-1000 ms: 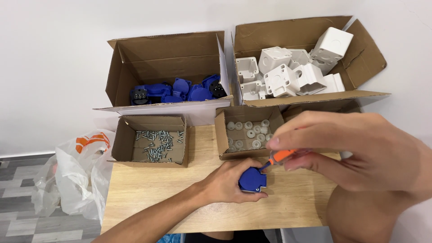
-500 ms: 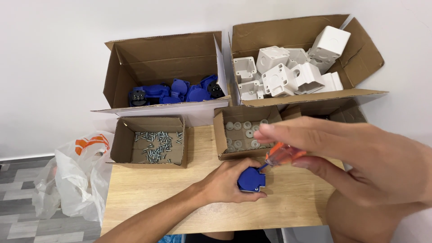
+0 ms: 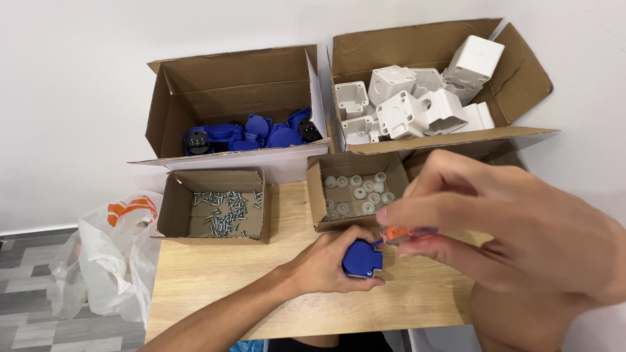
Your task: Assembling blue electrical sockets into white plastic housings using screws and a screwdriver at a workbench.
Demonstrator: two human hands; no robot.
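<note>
Gripping a blue part (image 3: 360, 259) on the surface (image 3: 215, 287) just before the washer box (image 3: 319, 195), the left hand (image 3: 326, 264) is bracing it while the right hand (image 3: 515, 228) is pinching an orange screwdriver (image 3: 399, 233), best kept square to the part.

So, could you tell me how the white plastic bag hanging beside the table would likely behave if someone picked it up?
The white plastic bag looks thin, crumpled and partly see-through, so it would probably be floppy and sag rather than hold its shape. It seems to hold little, so it is likely light. Its glossy film may be a bit slippery; it hangs off the table edge.
</note>
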